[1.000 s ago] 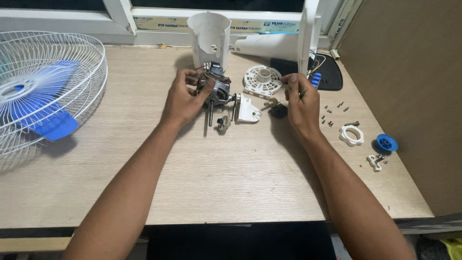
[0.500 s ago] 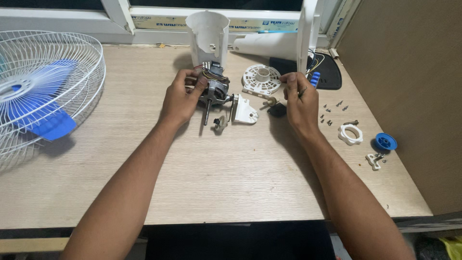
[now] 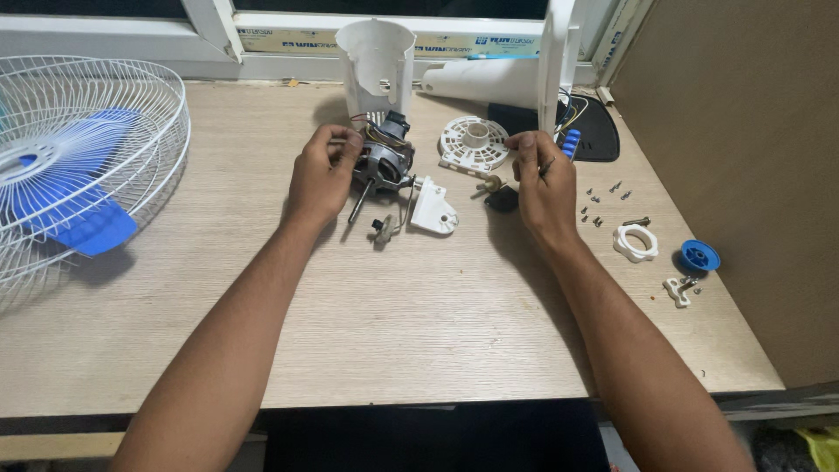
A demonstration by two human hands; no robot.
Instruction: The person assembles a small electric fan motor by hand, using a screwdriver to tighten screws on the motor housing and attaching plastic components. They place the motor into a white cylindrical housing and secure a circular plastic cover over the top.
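Head view: left hand (image 3: 322, 177) on fan motor (image 3: 381, 162) as before

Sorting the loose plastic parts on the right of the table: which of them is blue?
The small round cap nearest the table's right edge is blue. The ring-shaped nut just left of it and the little bracket in front are both white.

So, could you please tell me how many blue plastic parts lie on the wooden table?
3: the blue fan blade inside the white wire guard at left, a blue ribbed handle beside the right hand, and a blue round cap far right.
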